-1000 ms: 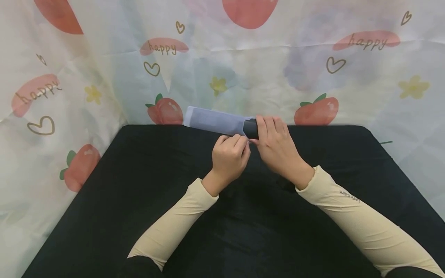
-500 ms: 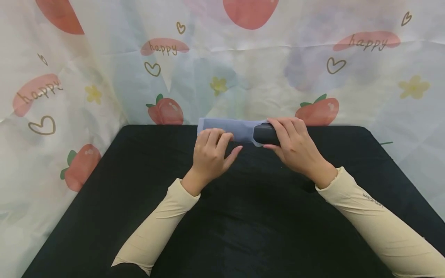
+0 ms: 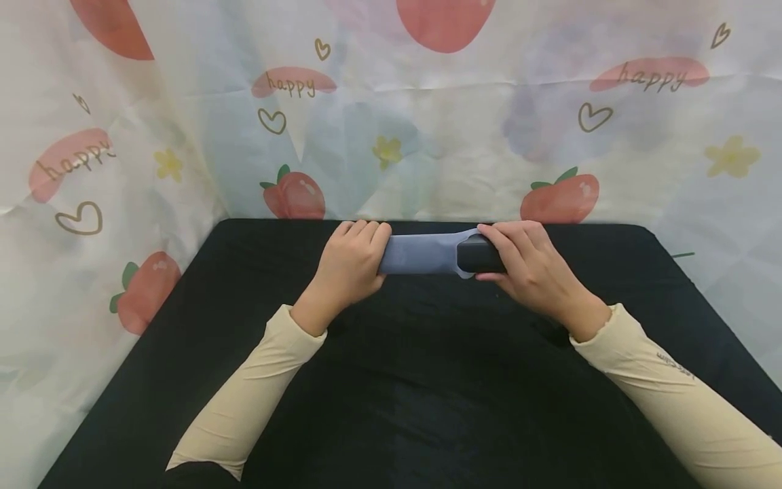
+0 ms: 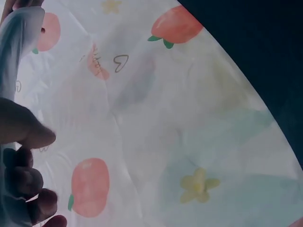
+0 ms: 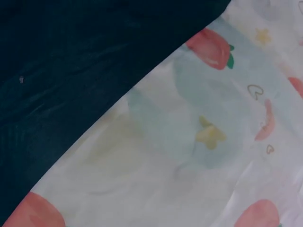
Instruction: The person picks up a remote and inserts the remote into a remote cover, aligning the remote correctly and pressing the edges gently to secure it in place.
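Left grip (image 3: pixel 349 261) is curled snugly round one end of a blue cover (image 3: pixel 421 254), and the right grip (image 3: pixel 531 268) holds the black object (image 3: pixel 479 254) that sticks out of the cover's other end, fingers on the far side and thumb on the near side. Cover and object lie level from hand to hand, over the far part of the tabletop (image 3: pixel 427 380), parallel to its far edge; whether they touch it I cannot tell. Black cloth with soft creases dresses the tabletop, which widens toward the person and has rounded far corners. Cream sleeves (image 3: pixel 269 380) cross above it from its near side. Pale, faintly creased fabric (image 3: pixel 455 156) rises behind the tabletop and along its left and right sides. Its print shows red fruits (image 3: pixel 299 197), yellow flowers (image 3: pixel 387 152), brown outlined hearts (image 3: pixel 271 121) and the word "happy" on pink patches (image 3: pixel 293 83). Both wrist views look dimmer and bluish, with the tabletop's dark cloth meeting the fabric along a slanting edge.
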`<state>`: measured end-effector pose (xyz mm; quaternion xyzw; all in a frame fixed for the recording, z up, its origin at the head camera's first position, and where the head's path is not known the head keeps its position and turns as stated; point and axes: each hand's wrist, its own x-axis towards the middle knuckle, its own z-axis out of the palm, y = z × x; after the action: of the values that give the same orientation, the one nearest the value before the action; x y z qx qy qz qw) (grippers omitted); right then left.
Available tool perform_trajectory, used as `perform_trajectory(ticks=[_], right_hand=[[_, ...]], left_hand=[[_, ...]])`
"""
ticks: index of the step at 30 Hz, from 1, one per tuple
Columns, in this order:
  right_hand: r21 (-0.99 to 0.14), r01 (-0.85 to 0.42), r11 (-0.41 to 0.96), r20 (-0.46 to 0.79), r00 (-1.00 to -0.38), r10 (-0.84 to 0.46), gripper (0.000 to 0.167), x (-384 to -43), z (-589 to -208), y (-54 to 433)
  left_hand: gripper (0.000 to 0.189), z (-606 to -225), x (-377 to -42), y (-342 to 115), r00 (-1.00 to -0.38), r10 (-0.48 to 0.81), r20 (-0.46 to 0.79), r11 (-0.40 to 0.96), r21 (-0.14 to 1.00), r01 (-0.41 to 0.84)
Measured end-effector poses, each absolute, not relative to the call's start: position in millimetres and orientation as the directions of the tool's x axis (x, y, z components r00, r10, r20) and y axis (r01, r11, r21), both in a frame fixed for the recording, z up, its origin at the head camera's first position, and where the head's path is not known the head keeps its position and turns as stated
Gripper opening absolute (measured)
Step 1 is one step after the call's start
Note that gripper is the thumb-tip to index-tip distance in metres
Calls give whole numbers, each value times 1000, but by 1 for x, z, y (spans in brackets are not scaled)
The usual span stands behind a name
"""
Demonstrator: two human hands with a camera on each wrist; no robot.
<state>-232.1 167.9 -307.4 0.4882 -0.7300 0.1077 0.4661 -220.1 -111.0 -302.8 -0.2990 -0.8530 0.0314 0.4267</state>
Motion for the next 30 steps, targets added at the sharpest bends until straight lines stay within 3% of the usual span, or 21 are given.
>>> perform_trajectory(ticks=[4, 11, 24, 30], right_hand=[[251, -842, 478, 723, -165, -671, 57, -228, -310, 170], [203, -862, 465, 704, -201, -681, 58, -223, -314, 169], [78, -889, 452, 683, -283, -674, 65, -214, -313, 157], [128, -885, 447, 686, -247, -685, 60, -215, -315, 156]], left_hand=[[29, -304, -216, -109, -434, 562, 705, 801, -332, 498], [20, -302, -209, -102, -394, 577, 715, 787, -360, 500], [21, -313, -210, -95, -456, 550, 700, 815, -330, 476], [25, -312, -208, -92, -533, 555, 638, 811, -273, 517]])
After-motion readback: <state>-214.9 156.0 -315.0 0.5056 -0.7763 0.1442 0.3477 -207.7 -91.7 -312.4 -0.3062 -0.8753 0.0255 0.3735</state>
